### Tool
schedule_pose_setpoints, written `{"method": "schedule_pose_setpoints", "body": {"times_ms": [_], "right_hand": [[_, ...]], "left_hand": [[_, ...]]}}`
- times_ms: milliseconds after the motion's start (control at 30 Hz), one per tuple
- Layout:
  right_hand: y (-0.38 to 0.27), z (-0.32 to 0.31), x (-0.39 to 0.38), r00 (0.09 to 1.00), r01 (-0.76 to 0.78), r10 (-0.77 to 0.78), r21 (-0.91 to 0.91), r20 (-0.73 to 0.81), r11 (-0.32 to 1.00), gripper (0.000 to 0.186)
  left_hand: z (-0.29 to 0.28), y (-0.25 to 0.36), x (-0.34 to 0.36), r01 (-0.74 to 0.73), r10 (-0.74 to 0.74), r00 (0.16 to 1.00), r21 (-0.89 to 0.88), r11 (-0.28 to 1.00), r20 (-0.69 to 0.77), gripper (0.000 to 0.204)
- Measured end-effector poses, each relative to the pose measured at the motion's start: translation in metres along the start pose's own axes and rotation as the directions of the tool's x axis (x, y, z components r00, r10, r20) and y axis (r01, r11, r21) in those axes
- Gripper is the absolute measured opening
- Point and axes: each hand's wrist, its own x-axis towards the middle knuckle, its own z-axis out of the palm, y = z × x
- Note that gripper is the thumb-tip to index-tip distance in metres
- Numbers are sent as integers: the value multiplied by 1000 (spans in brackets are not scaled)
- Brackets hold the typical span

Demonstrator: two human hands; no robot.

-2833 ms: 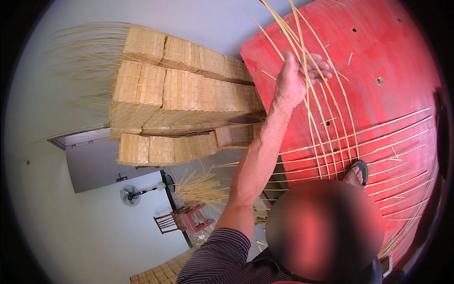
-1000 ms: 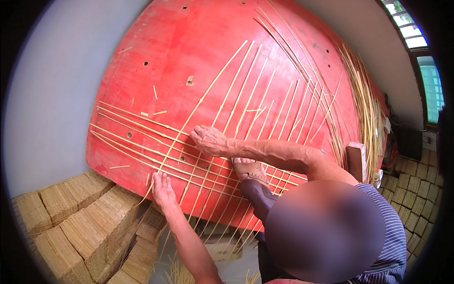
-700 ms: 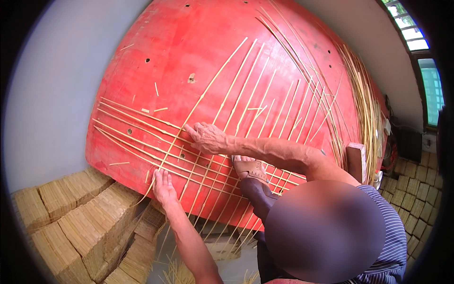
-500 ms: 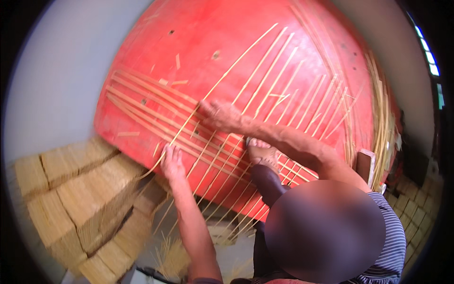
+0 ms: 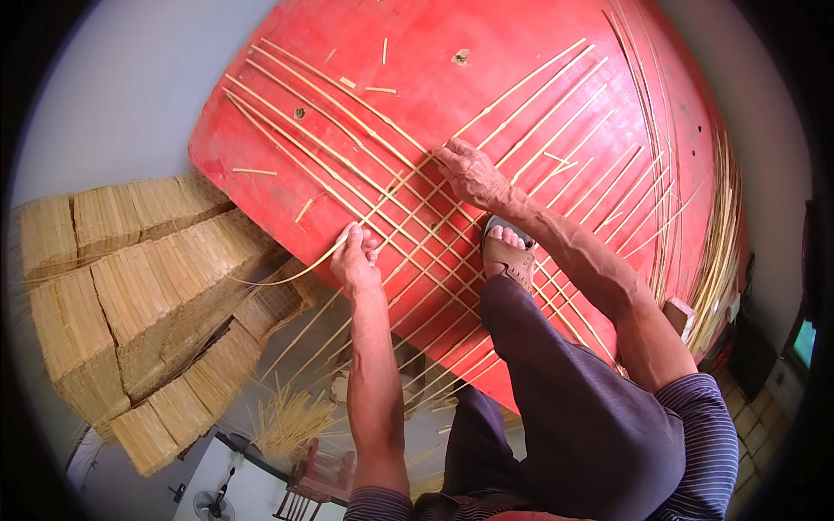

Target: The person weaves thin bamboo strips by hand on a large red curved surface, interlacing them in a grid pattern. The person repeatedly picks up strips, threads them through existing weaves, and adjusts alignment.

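Observation:
A woven lattice of thin bamboo-like strips (image 5: pixel 432 250) lies on a red board (image 5: pixel 521 22). At its upper left edge runs an outermost strip (image 5: pixel 521 84), which both hands grip. My left hand (image 5: pixel 356 259) pinches it between thumb and fingers near the board's lower left edge; beyond that hand the strip's tail (image 5: pixel 291 280) curves off to the left. My right hand (image 5: pixel 476 176) is closed on the same strip further up, at the upper corner of the lattice, and its fingers partly hide the strip there. My sandalled foot (image 5: pixel 508 252) presses on the lattice below the right hand.
Stacked blocks of bundled pale slats (image 5: pixel 165 295) stand left of the board. Long loose strips (image 5: pixel 719 243) lie along its right edge, near a small wooden block (image 5: pixel 678 317). Scraps dot the board. Below are a strip pile (image 5: pixel 295 421), a wooden stool (image 5: pixel 321 478) and a fan (image 5: pixel 213 504).
The view has shifted, showing the board further right and more of my legs. My right hand's spread fingers have closed on the strip; my left hand's fingers have curled in around it.

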Motion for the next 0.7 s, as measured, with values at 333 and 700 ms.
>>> {"method": "schedule_pose_setpoints", "body": {"times_ms": [333,700], "right_hand": [[6,5,-1,1000,-8,9,10,-21,1000,19],[5,8,-1,999,-27,27,9,-33,1000,10]], "left_hand": [[-1,-12,-19,25,-23,999,58,998,-36,26],[1,-17,-19,-24,30,997,76,997,-69,26]]}}
